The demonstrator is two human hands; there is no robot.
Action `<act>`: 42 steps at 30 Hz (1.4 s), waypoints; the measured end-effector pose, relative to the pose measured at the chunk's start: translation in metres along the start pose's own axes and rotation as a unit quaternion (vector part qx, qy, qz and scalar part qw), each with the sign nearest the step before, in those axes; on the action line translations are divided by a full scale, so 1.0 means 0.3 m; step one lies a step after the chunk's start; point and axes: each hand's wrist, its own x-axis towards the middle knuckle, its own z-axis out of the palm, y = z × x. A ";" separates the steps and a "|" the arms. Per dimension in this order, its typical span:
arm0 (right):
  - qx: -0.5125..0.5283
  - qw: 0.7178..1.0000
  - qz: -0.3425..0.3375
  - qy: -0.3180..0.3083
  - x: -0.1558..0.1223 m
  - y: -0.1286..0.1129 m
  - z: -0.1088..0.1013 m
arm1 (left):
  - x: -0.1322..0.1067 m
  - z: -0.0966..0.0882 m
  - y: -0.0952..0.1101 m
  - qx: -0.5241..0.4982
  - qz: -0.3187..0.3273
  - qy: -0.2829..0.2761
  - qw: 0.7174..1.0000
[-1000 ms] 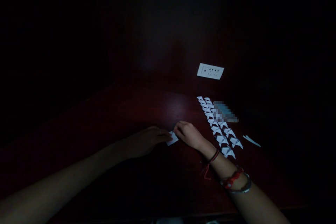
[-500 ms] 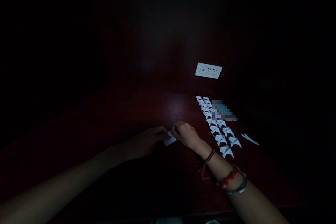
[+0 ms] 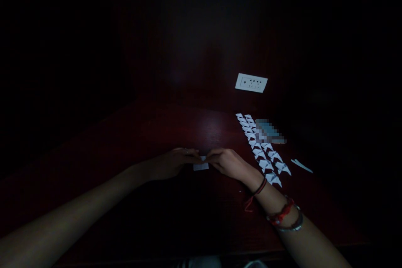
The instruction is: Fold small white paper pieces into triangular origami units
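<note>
A small white piece of paper (image 3: 201, 166) lies on the dark red table (image 3: 132, 142) between my two hands. My left hand (image 3: 171, 162) pinches its left edge with closed fingers; a ring shows on one finger. My right hand (image 3: 228, 162) pinches its right edge, fingers pressed together. Red thread bands and a metal bangle (image 3: 284, 217) sit on my right wrist and forearm. Two rows of several folded white paper pieces (image 3: 262, 150) run along the table just right of my right hand.
A blurred-out flat object (image 3: 270, 132) lies beside the paper rows. A thin white paper strip (image 3: 301, 166) lies further right. A white wall socket plate (image 3: 251, 83) sits on the dark wall behind. The surroundings are very dim.
The paper has turned from a tilt to lie level. Both hands have drawn in low over it, fingertips meeting at its top edge.
</note>
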 end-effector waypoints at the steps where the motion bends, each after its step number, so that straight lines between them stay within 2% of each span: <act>1: -0.003 1.000 -0.002 -0.004 0.000 0.001 0.001 | -0.001 -0.003 0.000 0.005 -0.002 0.000 1.000; 14: -0.056 0.998 -0.001 -0.015 0.009 -0.029 -0.027 | 0.002 0.002 -0.002 0.107 0.016 0.007 0.994; 18: -0.070 0.997 0.008 -0.017 0.003 -0.029 -0.039 | -0.003 -0.001 -0.013 0.103 0.020 0.016 0.994; 23: -0.056 0.998 0.007 0.010 -0.004 -0.028 -0.040 | -0.009 0.004 -0.026 0.091 0.015 0.024 0.995; 30: -0.026 1.000 0.008 -0.013 -0.008 -0.013 -0.029 | -0.012 0.007 -0.032 0.109 0.011 0.007 0.994; 36: -0.003 0.998 0.031 0.059 -0.006 -0.011 -0.042 | -0.017 0.003 -0.011 0.172 0.001 0.022 0.985; 42: -0.007 1.000 -0.008 -0.005 0.002 -0.016 -0.031 | -0.013 0.002 -0.003 0.189 0.005 0.015 0.982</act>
